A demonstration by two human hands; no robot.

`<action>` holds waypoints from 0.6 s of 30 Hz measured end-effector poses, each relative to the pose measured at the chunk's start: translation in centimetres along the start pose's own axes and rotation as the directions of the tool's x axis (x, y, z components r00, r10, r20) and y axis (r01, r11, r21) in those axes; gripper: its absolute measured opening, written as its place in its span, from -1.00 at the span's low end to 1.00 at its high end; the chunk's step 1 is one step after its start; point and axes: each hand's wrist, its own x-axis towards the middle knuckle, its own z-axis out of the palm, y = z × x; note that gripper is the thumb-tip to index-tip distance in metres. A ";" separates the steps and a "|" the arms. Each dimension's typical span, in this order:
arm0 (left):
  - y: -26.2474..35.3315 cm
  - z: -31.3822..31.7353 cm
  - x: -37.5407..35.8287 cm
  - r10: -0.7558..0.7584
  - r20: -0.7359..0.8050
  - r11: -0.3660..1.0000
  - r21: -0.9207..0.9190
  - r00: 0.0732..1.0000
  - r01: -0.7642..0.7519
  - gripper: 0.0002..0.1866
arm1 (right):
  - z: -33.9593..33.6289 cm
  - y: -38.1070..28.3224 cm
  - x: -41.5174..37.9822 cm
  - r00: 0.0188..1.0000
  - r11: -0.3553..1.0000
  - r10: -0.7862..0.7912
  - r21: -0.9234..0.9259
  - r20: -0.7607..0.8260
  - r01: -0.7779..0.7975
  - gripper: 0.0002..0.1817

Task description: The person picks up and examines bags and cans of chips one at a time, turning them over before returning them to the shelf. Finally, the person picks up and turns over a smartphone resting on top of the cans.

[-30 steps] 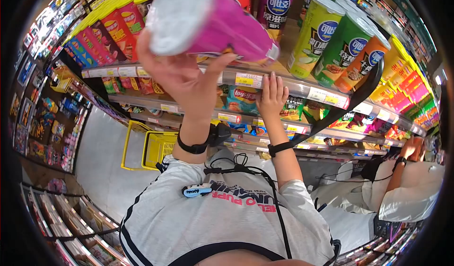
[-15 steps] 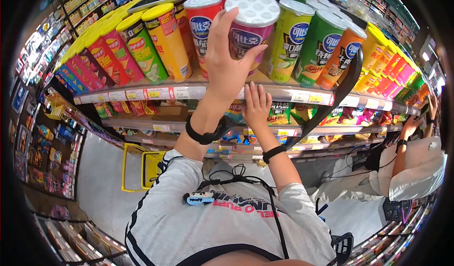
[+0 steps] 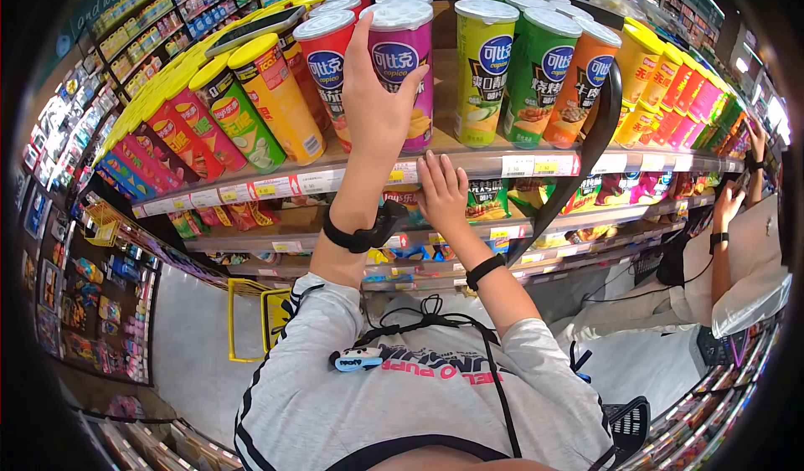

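Note:
My left hand (image 3: 383,102) is wrapped round a purple chip canister (image 3: 404,52) with a silvery-white lid, its thumb across the front and a finger up along the left side. Upright on the shelf, the canister stands beside a red chip canister (image 3: 327,56); my other left fingers are hidden. Lower down, my right hand (image 3: 443,188) lies flat with straight fingers against the shelf's front edge (image 3: 481,164), holding nothing. Right of the purple canister come a gap and then a lime-green canister (image 3: 481,77), a dark green canister (image 3: 536,86) and an orange canister (image 3: 582,86).
Yellow-lidded canisters (image 3: 272,94) line the left, with a phone-like dark slab (image 3: 255,30) lying on top. Bagged snacks (image 3: 488,199) fill the shelf below. A black strap or handle (image 3: 590,153) hangs at right. Another person's arm (image 3: 722,245) reaches in, and a yellow basket (image 3: 247,320) is at lower left.
The purple canister in my left hand has come down and now stands level with its neighbours. My right hand stays on the shelf edge. The view has shifted slightly.

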 end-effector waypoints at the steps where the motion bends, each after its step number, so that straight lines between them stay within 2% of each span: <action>1: -0.1 0.1 0.0 -0.012 0.009 1.000 -0.012 1.000 0.012 -0.15 | 0.0 0.0 0.0 1.000 1.000 -0.003 -0.004 0.003 0.003 -0.32; 4: -0.4 0.4 -0.2 -0.031 0.011 0.999 0.021 0.999 0.030 -0.16 | 0.0 0.1 -0.1 1.000 1.000 -0.011 -0.010 0.006 0.011 -0.33; 7: -0.2 0.4 -0.1 0.002 0.024 0.999 0.036 1.000 -0.003 -0.17 | 0.2 0.2 0.0 1.000 1.000 -0.014 -0.017 -0.005 0.014 -0.34; 10: -0.3 0.5 -0.3 0.069 0.009 0.989 0.130 0.998 -0.070 -0.17 | 0.3 0.1 -0.2 1.000 1.000 -0.017 -0.022 -0.013 0.016 -0.35; 13: 0.3 0.2 -0.9 0.066 0.003 0.985 0.163 0.998 -0.065 -0.18 | 0.4 0.1 -0.1 1.000 0.999 -0.016 -0.029 -0.020 0.016 -0.36; 16: 1.4 -0.6 -2.1 0.043 0.001 0.990 0.132 0.999 -0.043 -0.23 | 0.4 0.2 -0.1 1.000 0.999 -0.020 -0.039 -0.020 0.020 -0.35; 18: 1.2 -1.4 -3.0 0.078 -0.081 0.992 0.102 0.994 -0.069 -0.30 | 0.3 0.2 -0.1 1.000 0.999 -0.019 -0.027 -0.015 0.018 -0.35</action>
